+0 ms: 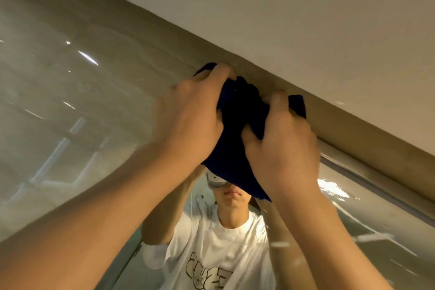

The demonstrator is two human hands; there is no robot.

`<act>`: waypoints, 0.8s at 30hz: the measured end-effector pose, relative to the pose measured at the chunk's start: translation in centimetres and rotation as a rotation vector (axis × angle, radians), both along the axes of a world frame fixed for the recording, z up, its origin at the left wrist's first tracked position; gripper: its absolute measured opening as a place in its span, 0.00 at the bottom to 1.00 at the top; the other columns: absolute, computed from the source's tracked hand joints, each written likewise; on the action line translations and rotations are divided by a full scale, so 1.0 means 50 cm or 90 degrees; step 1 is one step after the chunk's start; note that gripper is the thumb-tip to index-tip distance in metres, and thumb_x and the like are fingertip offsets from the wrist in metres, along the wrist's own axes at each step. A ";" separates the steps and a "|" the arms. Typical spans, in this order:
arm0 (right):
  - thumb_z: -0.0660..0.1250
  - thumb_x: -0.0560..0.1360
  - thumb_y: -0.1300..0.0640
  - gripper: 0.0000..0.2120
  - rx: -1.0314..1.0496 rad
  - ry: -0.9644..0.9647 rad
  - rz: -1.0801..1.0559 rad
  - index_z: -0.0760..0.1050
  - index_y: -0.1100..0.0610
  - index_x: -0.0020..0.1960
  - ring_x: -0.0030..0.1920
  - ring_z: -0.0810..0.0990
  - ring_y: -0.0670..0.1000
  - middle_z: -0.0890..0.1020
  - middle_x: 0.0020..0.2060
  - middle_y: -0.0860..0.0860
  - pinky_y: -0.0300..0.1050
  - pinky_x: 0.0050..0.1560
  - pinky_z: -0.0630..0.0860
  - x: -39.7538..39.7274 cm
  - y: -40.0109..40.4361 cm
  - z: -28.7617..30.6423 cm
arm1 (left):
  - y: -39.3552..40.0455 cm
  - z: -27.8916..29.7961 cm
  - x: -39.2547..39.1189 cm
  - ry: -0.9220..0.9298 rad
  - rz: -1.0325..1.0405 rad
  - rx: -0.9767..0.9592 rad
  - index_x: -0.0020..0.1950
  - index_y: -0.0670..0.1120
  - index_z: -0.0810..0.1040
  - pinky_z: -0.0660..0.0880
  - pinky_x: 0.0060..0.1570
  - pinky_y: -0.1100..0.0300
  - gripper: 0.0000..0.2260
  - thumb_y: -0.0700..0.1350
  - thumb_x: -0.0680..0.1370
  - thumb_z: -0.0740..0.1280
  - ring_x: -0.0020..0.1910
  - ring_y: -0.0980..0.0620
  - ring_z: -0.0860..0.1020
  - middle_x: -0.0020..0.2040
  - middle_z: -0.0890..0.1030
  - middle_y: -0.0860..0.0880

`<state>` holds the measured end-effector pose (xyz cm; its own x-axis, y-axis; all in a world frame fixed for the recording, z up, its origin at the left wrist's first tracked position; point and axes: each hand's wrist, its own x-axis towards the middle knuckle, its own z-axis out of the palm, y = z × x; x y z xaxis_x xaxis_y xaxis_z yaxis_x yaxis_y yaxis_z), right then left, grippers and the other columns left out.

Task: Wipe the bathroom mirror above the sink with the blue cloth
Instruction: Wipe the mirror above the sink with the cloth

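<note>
— So, where is the blue cloth point(237, 143) right now?

— Up at the top edge of the mirror point(70, 92), bunched between my two hands and lying against the glass just under the beige strip point(353, 129) that runs below the ceiling point(306, 7).

— And your hands?

— My left hand point(188, 113) is on the cloth's left side. Its fingers point(221, 73) are curled over the upper fold and clamped on the fabric. My right hand point(282, 146) is on the right side, thumb point(253, 139) dug into the middle of the cloth, forefinger hooked over the top, so those fingers are closed on the cloth too. A corner of it pokes out past my right knuckles.

— How does the cloth hang?

— It is crumpled up top, and a loose flap drops below my wrists.

— What does the glass show?

— My own raised arms and a white printed T-shirt point(211, 242) beneath the cloth, plus blurred tiled walls and a few bright glints of light. The cloth's flap covers part of that reflection.
</note>
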<state>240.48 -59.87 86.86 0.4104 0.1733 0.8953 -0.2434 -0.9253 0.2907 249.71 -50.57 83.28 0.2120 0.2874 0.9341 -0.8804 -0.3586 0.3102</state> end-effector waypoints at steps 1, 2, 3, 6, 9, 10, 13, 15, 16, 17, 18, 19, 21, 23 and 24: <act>0.63 0.77 0.50 0.17 -0.004 0.017 -0.001 0.63 0.52 0.63 0.38 0.75 0.54 0.74 0.43 0.49 0.45 0.32 0.70 -0.010 -0.006 0.005 | -0.006 0.000 -0.006 0.004 -0.010 -0.002 0.63 0.54 0.72 0.71 0.32 0.55 0.22 0.36 0.72 0.67 0.43 0.44 0.79 0.52 0.81 0.50; 0.63 0.77 0.50 0.17 -0.009 0.028 -0.005 0.63 0.52 0.63 0.39 0.76 0.55 0.75 0.44 0.49 0.46 0.33 0.71 -0.023 -0.013 0.009 | -0.015 0.002 -0.015 0.004 -0.019 -0.005 0.63 0.53 0.73 0.70 0.32 0.55 0.22 0.35 0.72 0.67 0.43 0.44 0.79 0.51 0.81 0.50; 0.63 0.77 0.50 0.18 -0.014 0.036 -0.013 0.63 0.52 0.63 0.39 0.76 0.55 0.74 0.44 0.49 0.45 0.34 0.70 -0.038 -0.023 0.014 | -0.028 0.003 -0.027 -0.001 -0.022 -0.009 0.62 0.53 0.74 0.68 0.32 0.56 0.22 0.35 0.71 0.67 0.42 0.45 0.79 0.51 0.81 0.50; 0.63 0.77 0.49 0.16 0.001 0.048 -0.045 0.63 0.50 0.62 0.38 0.74 0.54 0.73 0.43 0.48 0.46 0.34 0.69 -0.100 -0.070 0.019 | -0.085 0.002 -0.079 -0.026 -0.027 -0.007 0.60 0.53 0.75 0.65 0.30 0.59 0.22 0.35 0.69 0.68 0.40 0.46 0.79 0.48 0.81 0.51; 0.64 0.76 0.50 0.14 0.049 0.024 -0.078 0.64 0.49 0.58 0.37 0.76 0.55 0.73 0.38 0.47 0.48 0.34 0.74 -0.171 -0.135 0.012 | -0.153 0.008 -0.138 -0.053 -0.088 0.015 0.58 0.54 0.76 0.71 0.28 0.57 0.20 0.36 0.70 0.68 0.38 0.47 0.79 0.47 0.81 0.52; 0.65 0.75 0.50 0.14 0.073 0.004 -0.081 0.64 0.48 0.57 0.35 0.74 0.54 0.72 0.36 0.46 0.47 0.33 0.73 -0.191 -0.155 0.007 | -0.172 0.011 -0.158 -0.062 -0.097 0.025 0.57 0.54 0.77 0.70 0.27 0.58 0.18 0.37 0.70 0.69 0.36 0.48 0.78 0.45 0.81 0.53; 0.68 0.73 0.52 0.15 0.115 -0.052 -0.085 0.65 0.48 0.55 0.30 0.68 0.52 0.70 0.35 0.46 0.42 0.28 0.65 -0.225 -0.189 -0.006 | -0.210 0.014 -0.193 -0.084 -0.088 0.049 0.56 0.55 0.77 0.63 0.26 0.62 0.17 0.41 0.70 0.72 0.33 0.50 0.77 0.43 0.80 0.55; 0.69 0.72 0.54 0.15 0.103 -0.063 -0.088 0.67 0.51 0.55 0.31 0.67 0.53 0.72 0.37 0.49 0.40 0.27 0.61 -0.223 -0.195 -0.003 | -0.206 0.016 -0.191 -0.093 -0.077 0.055 0.57 0.56 0.77 0.61 0.28 0.62 0.16 0.43 0.71 0.71 0.33 0.50 0.77 0.44 0.81 0.56; 0.69 0.72 0.55 0.16 0.090 -0.063 -0.095 0.68 0.53 0.56 0.31 0.67 0.53 0.72 0.38 0.49 0.39 0.27 0.60 -0.219 -0.195 0.002 | -0.197 0.019 -0.188 -0.099 -0.067 0.059 0.58 0.56 0.76 0.61 0.29 0.61 0.16 0.44 0.72 0.69 0.34 0.50 0.77 0.44 0.81 0.56; 0.69 0.71 0.55 0.17 0.079 -0.066 -0.098 0.68 0.54 0.57 0.32 0.67 0.54 0.71 0.37 0.49 0.39 0.27 0.60 -0.214 -0.191 0.006 | -0.187 0.022 -0.185 -0.104 -0.052 0.070 0.59 0.57 0.75 0.62 0.30 0.61 0.16 0.44 0.73 0.68 0.35 0.49 0.78 0.45 0.81 0.56; 0.69 0.71 0.55 0.17 0.071 -0.071 -0.095 0.68 0.55 0.57 0.32 0.67 0.54 0.70 0.37 0.49 0.39 0.27 0.59 -0.208 -0.184 0.006 | -0.178 0.023 -0.181 -0.101 -0.037 0.085 0.61 0.58 0.74 0.63 0.31 0.59 0.17 0.44 0.74 0.68 0.38 0.48 0.79 0.46 0.81 0.55; 0.69 0.71 0.56 0.17 0.065 -0.074 -0.088 0.68 0.56 0.57 0.31 0.67 0.54 0.69 0.36 0.49 0.40 0.27 0.59 -0.198 -0.176 0.004 | -0.170 0.021 -0.175 -0.088 -0.031 0.097 0.63 0.58 0.72 0.65 0.33 0.58 0.18 0.44 0.75 0.68 0.40 0.47 0.79 0.47 0.81 0.54; 0.68 0.72 0.54 0.16 0.046 -0.075 -0.065 0.67 0.56 0.56 0.30 0.67 0.53 0.66 0.33 0.47 0.41 0.27 0.60 -0.172 -0.159 -0.002 | -0.151 0.014 -0.156 -0.045 -0.033 0.090 0.65 0.59 0.69 0.69 0.35 0.54 0.20 0.46 0.75 0.68 0.43 0.44 0.79 0.46 0.80 0.51; 0.66 0.74 0.52 0.15 0.014 -0.070 -0.033 0.65 0.55 0.54 0.32 0.71 0.55 0.65 0.33 0.46 0.43 0.30 0.63 -0.138 -0.139 -0.001 | -0.130 0.005 -0.129 0.011 -0.014 0.066 0.66 0.60 0.67 0.70 0.36 0.53 0.20 0.47 0.76 0.67 0.45 0.42 0.79 0.46 0.80 0.49; 0.66 0.75 0.51 0.14 0.001 -0.064 -0.019 0.64 0.55 0.54 0.35 0.74 0.58 0.67 0.34 0.47 0.45 0.32 0.65 -0.122 -0.128 0.000 | -0.118 0.003 -0.117 0.032 -0.012 0.053 0.65 0.60 0.67 0.73 0.37 0.52 0.21 0.47 0.76 0.68 0.46 0.41 0.79 0.48 0.80 0.48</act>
<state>234.39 -66.25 86.89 0.3242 0.1612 0.9322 -0.2990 -0.9174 0.2626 243.86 -56.47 83.43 0.2642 0.2045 0.9425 -0.8714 -0.3683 0.3242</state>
